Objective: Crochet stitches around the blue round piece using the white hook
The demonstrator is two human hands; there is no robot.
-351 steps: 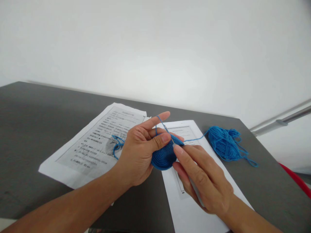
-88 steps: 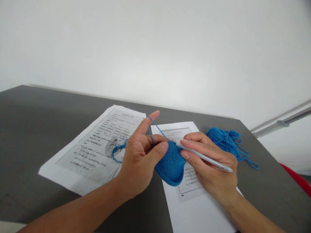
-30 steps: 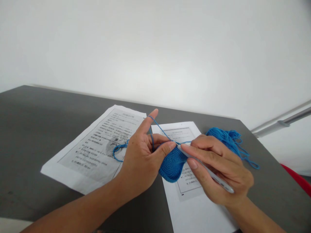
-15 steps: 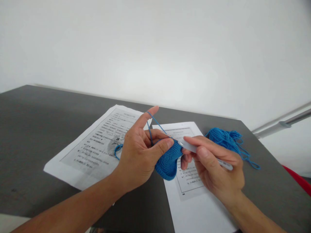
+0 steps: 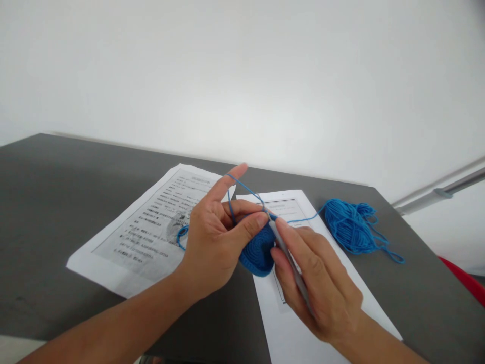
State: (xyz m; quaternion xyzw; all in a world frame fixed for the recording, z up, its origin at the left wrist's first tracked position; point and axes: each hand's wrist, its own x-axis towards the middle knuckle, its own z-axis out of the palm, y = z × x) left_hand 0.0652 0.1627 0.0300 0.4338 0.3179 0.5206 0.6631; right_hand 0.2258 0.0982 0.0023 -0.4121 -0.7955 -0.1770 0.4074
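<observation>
My left hand (image 5: 215, 235) pinches the top edge of a round blue crochet piece (image 5: 258, 253) between thumb and fingers. Its index finger points up, with blue yarn (image 5: 244, 186) looped over it and stretched down to the hook. In my right hand (image 5: 318, 278) is a crochet hook (image 5: 290, 260) with a grey handle, gripped along its length. The thin metal tip stands up above the edge of the piece, with yarn around it. Part of the crochet piece is hidden behind my left thumb and right fingers.
A skein of blue yarn (image 5: 350, 227) lies on the dark table (image 5: 113, 151) at the right, a strand running from it towards my hands. Two printed sheets lie below: one at the left (image 5: 113, 253), one under my right hand (image 5: 280, 333). A white wall (image 5: 242, 86) rises behind.
My right hand has turned, so the crochet hook now points up rather than left, its tip raised above the edge. My left hand has barely moved and keeps hold of the crochet piece.
</observation>
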